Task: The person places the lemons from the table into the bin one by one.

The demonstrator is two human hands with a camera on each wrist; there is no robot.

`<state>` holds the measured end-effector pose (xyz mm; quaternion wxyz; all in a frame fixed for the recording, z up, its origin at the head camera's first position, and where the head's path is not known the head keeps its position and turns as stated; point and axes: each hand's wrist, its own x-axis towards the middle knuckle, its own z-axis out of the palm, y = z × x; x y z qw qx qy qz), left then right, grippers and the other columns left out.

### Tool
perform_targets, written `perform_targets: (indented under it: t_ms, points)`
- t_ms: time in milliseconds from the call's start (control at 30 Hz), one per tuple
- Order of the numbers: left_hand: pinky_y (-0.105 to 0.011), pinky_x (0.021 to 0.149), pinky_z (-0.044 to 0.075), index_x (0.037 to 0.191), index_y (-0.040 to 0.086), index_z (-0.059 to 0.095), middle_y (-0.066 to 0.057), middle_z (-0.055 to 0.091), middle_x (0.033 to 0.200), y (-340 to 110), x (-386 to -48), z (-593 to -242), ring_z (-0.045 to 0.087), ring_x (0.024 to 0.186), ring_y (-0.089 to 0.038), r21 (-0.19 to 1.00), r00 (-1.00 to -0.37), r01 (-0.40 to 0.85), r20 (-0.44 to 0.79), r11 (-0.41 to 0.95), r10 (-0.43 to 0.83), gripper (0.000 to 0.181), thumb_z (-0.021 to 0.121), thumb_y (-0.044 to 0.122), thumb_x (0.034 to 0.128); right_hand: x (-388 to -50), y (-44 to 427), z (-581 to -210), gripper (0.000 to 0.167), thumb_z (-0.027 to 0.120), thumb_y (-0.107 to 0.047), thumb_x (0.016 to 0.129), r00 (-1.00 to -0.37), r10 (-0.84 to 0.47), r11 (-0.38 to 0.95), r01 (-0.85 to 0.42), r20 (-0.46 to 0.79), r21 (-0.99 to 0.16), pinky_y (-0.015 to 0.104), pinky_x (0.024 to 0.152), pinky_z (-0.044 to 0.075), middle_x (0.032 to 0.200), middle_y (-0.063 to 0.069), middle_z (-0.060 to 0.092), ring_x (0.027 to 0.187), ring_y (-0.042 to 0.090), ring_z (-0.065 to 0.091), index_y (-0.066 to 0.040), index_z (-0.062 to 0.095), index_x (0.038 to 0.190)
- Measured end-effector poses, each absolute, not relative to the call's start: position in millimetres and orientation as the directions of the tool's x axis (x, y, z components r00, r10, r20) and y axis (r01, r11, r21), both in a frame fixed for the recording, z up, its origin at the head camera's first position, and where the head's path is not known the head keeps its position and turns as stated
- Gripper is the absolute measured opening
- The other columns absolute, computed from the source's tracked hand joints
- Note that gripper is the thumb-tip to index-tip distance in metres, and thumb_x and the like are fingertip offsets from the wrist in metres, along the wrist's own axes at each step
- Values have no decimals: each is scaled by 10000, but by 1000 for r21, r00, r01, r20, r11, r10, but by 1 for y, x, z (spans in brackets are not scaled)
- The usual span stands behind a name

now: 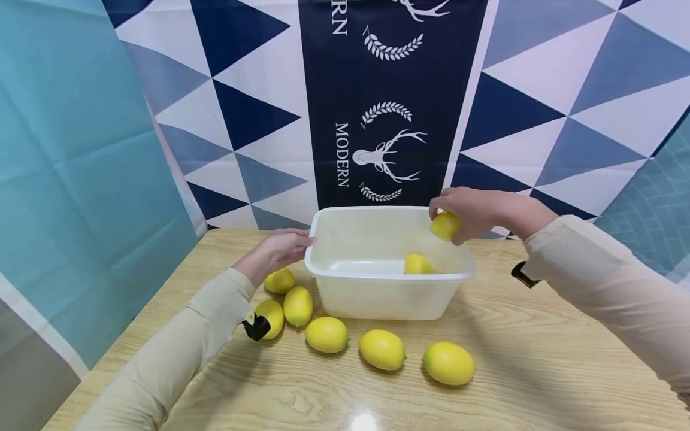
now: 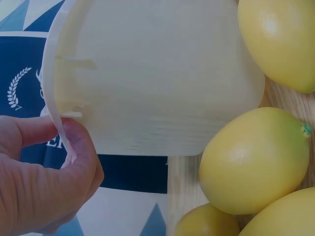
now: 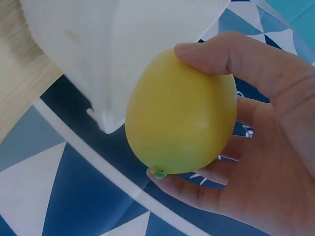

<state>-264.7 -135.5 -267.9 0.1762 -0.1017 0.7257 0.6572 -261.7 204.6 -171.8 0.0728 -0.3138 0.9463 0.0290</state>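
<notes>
A white plastic bin (image 1: 377,297) stands on the table, with one lemon (image 1: 418,264) lying inside toward its right end. My left hand (image 1: 283,246) pinches the bin's left rim between thumb and fingers, as the left wrist view shows closely (image 2: 54,172). Over the bin's right end, my right hand (image 1: 474,212) grips a second lemon (image 3: 182,115), thumb on one side and fingers around the other. Several more lemons lie outside the bin, among them one in front of its right half (image 1: 449,363) and one by its left front corner (image 1: 298,306).
The wooden table (image 1: 323,395) carries everything. Behind the bin hangs a patterned cloth (image 1: 259,120) with triangles and a deer print. A plain teal cloth (image 1: 70,149) hangs at the left. Dark bands show at both wrists.
</notes>
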Motion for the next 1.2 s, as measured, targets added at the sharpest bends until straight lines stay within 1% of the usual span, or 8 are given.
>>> perform_targets:
  t_ms: [233, 300, 467, 567, 867, 967, 1067, 1200]
  points:
    - [-332, 1106, 440, 1396, 8, 447, -161, 496, 1390, -136, -263, -269, 559, 1039, -183, 924, -924, -363, -373, 119, 79, 457, 557, 99, 962, -274, 185, -170, 460, 794, -51, 694, -783, -582, 804, -594, -218, -13, 399, 800, 570, 1088, 127, 565, 916, 257, 521, -125, 589, 1100]
    - [-331, 1105, 441, 1398, 9, 444, -157, 498, 1383, -135, -263, -269, 557, 1033, -178, 924, -925, -361, -372, 126, 78, 456, 551, 103, 965, -276, 182, -171, 455, 796, -58, 700, -781, -582, 804, -594, -228, -15, 402, 807, 571, 1088, 130, 564, 925, 261, 519, -123, 588, 1099]
    - [-344, 1114, 432, 1405, 10, 427, -175, 464, 1425, -135, -262, -270, 527, 1191, -256, 923, -923, -366, -376, 120, 83, 453, 532, 101, 974, -281, 175, -174, 439, 796, -73, 713, -783, -573, 809, -588, -242, -12, 397, 825, 567, 1078, 116, 580, 949, 261, 511, -129, 588, 1096]
    - [-347, 1113, 433, 1399, 10, 425, -184, 454, 1433, -135, -262, -270, 515, 1220, -272, 923, -922, -364, -376, 125, 88, 443, 525, 105, 978, -285, 171, -176, 441, 799, -99, 722, -785, -558, 817, -576, -270, -13, 382, 820, 564, 1076, 113, 591, 944, 257, 520, -124, 579, 1103]
    - [-339, 1092, 451, 1372, 2, 434, -161, 499, 1339, -136, -263, -271, 547, 1030, -200, 928, -927, -354, -365, 120, 84, 434, 548, 107, 967, -294, 159, -185, 455, 789, -148, 759, -796, -502, 852, -522, -338, -36, 368, 838, 568, 1103, 113, 622, 904, 232, 571, -99, 553, 1144]
    - [-328, 1081, 460, 1371, 10, 440, -141, 517, 1302, -136, -263, -271, 553, 1002, -186, 924, -924, -363, -374, 121, 80, 435, 555, 115, 965, -291, 157, -188, 437, 776, -191, 788, -806, -450, 885, -459, -383, -75, 354, 790, 585, 1115, 113, 614, 897, 228, 582, -100, 554, 1153]
    - [-325, 1075, 466, 1373, 17, 444, -124, 531, 1268, -136, -264, -270, 563, 978, -173, 921, -922, -368, -379, 127, 78, 438, 559, 124, 965, -288, 157, -191, 427, 756, -221, 815, -810, -397, 914, -393, -431, -103, 364, 739, 605, 1130, 118, 599, 900, 227, 594, -106, 550, 1170]
    - [-320, 1072, 469, 1374, 12, 443, -118, 534, 1247, -136, -264, -269, 563, 958, -161, 923, -924, -362, -373, 128, 79, 440, 559, 117, 963, -288, 157, -192, 445, 715, -234, 858, -812, -397, 911, -404, -427, -79, 409, 736, 611, 1078, 132, 602, 900, 233, 589, -91, 537, 1240]
